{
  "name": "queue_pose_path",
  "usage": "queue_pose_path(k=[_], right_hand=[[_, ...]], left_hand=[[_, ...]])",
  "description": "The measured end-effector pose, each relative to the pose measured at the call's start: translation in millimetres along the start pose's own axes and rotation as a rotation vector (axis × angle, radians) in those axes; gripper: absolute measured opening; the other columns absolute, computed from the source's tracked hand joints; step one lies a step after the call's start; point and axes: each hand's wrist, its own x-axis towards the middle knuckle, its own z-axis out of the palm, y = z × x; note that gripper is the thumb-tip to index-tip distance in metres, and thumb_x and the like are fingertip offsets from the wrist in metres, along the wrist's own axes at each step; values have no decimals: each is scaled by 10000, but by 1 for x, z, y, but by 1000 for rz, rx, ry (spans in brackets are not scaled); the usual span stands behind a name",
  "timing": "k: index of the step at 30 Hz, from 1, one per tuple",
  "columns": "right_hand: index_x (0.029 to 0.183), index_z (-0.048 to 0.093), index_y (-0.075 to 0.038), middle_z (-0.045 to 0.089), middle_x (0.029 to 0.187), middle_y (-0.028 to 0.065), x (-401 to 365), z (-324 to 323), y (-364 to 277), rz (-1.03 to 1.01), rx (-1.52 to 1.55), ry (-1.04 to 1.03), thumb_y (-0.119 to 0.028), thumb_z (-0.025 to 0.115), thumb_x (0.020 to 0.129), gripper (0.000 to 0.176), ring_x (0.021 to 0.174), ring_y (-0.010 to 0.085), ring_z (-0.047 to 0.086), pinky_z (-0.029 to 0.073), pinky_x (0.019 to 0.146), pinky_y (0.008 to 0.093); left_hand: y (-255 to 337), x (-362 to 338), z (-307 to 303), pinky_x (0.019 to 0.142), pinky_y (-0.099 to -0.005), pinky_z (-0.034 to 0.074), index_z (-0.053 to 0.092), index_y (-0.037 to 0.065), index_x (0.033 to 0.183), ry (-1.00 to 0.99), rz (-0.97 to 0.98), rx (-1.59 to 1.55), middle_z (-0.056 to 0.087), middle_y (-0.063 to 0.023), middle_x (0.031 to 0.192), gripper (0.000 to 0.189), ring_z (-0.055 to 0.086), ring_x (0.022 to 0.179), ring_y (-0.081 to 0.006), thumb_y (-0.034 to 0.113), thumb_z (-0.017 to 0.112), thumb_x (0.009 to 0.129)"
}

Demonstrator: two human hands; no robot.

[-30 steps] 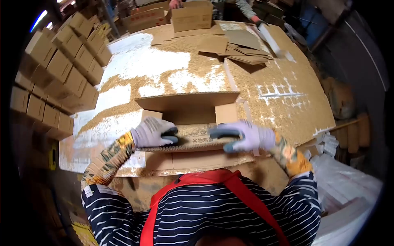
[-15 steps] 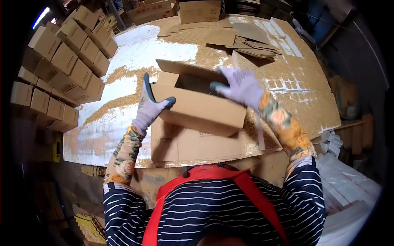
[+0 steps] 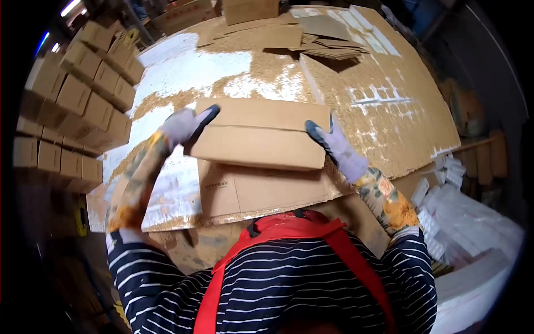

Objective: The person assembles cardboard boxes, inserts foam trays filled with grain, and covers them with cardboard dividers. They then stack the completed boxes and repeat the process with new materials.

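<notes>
A brown cardboard box [image 3: 258, 146] is held between my two hands at the near part of the table. Its two long flaps meet in a seam along the side facing me. My left hand [image 3: 188, 126], in a grey glove with dark fingertips, grips the left end, thumb over the top edge. On the right end, my right hand [image 3: 342, 150] presses with its thumb on the flap and its fingers behind the side, partly hidden. Below the box lies a flat cardboard sheet [image 3: 261, 195] with small print.
Stacked closed cartons [image 3: 80, 94] stand along the left. Flat cardboard pieces [image 3: 334, 47] lie at the back right of the dust-covered table [image 3: 222, 64], near another box [image 3: 250, 11]. Plastic-wrapped white material [image 3: 473, 217] is at the right.
The box's open flaps have come down to meet in a seam. My right hand has moved from the opening to the right end; my left has shifted up and left along its end.
</notes>
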Motion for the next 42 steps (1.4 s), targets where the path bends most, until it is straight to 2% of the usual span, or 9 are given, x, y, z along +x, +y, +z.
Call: queue_pose_path(k=[3, 4, 8, 12, 15, 19, 23, 34, 42], right_hand=[[1479, 291, -35, 529, 1324, 63, -15, -1, -20, 111, 528, -25, -50, 645, 922, 660, 1221, 170, 502, 445, 1017, 310], [1470, 301, -29, 535, 1323, 87, -26, 0, 7, 32, 315, -11, -97, 719, 851, 750, 1225, 185, 502, 441, 1015, 317], [1351, 461, 11, 623, 1189, 216, -49, -6, 81, 39, -432, 124, -275, 842, 746, 770, 1125, 305, 603, 484, 928, 369], [1023, 670, 51, 659, 788, 253, -42, -18, 86, 257, -871, 11, -521, 744, 793, 620, 819, 436, 646, 519, 756, 446], [1171, 618, 11, 658, 973, 257, -47, -24, 103, 12, -756, 43, -478, 747, 780, 640, 942, 398, 649, 516, 833, 431], [1397, 447, -31, 452, 1389, 272, -54, -96, 117, -387, -1179, -195, -555, 721, 761, 868, 1290, 425, 439, 358, 1074, 523], [1511, 304, -71, 358, 1490, 249, -56, -150, 132, 7, -1720, 271, -656, 638, 786, 990, 1356, 427, 361, 247, 1141, 580], [1562, 159, -125, 145, 1579, 285, -35, -100, 97, 684, -1490, 320, -692, 758, 611, 1259, 1426, 496, 210, 184, 1128, 646], [1533, 294, -211, 228, 1545, 293, -20, -138, 17, 229, -1361, 246, -594, 796, 581, 1142, 1390, 497, 287, 236, 1125, 608]], left_hand=[[-72, -3, 64, 710, -415, 536, 697, 48, 1039, 826, 793, 306, 695, -161, 904, 380, 683, 793, -333, 354, 722, 814], [-84, 1, 107, 690, -415, 534, 669, 65, 1021, 820, 617, -301, 676, -137, 934, 343, 673, 815, -333, 274, 752, 762], [-130, 37, 314, 1113, -501, 335, 563, 8, 1235, 856, 431, -104, 515, -277, 1324, 544, 414, 1305, -454, 181, 739, 750], [-235, 103, 263, 982, -423, 467, 518, 13, 1339, 220, 375, -983, 604, -184, 1237, 420, 584, 1121, -312, 181, 530, 954], [-79, 14, 93, 1052, -450, 445, 393, 91, 1483, 422, 424, -1643, 430, -192, 1467, 565, 458, 1329, -287, 430, 295, 1042], [8, 0, 86, 1141, -424, 332, 275, 173, 1542, 713, 209, -7, 316, -216, 1526, 811, 314, 1409, -379, 42, 660, 841], [-35, 40, 75, 1136, -402, 344, 268, 203, 1546, 620, 402, -98, 325, -233, 1512, 898, 350, 1382, -405, -148, 511, 757], [-21, 48, 71, 1063, -410, 439, 298, 278, 1526, 620, 325, -18, 362, -246, 1498, 906, 419, 1348, -398, -102, 569, 750], [-27, 51, 74, 1097, -402, 405, 270, 319, 1525, 596, 207, -22, 307, -263, 1525, 869, 454, 1323, -395, 52, 638, 784]])
